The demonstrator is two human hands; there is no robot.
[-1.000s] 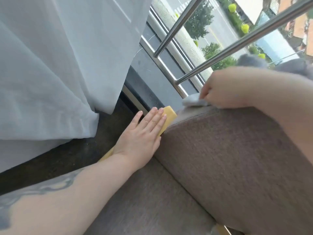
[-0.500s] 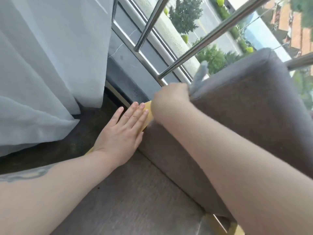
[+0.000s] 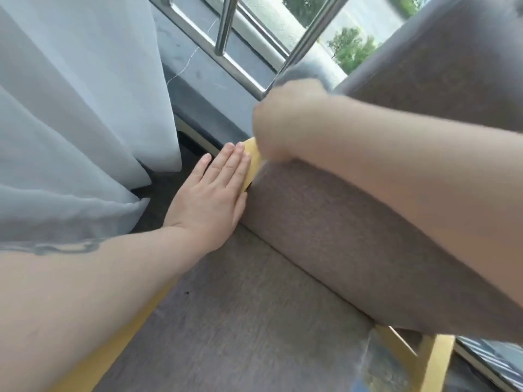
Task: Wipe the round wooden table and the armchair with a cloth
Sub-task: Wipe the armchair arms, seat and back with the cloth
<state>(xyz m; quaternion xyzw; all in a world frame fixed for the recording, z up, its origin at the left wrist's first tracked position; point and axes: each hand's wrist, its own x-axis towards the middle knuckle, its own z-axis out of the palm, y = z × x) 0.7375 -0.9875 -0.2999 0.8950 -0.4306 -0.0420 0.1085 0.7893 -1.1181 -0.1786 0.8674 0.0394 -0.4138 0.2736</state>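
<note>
The right hand [image 3: 285, 123] is smeared by motion blur, so its fingers and grip cannot be made out. The cloth [image 3: 304, 73] shows only as a grey blur above it. The armchair [image 3: 353, 222] is cut off by the top and right edges.

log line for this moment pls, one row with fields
stage: wiping armchair backrest edge | left hand: flat on wooden frame | right hand: grips grey cloth, blurred

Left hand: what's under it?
The left hand lies flat, fingers straight, on the armchair's yellow wooden frame, which shows past the fingertips beside the backrest. The frame directly beneath the palm is covered.
</note>
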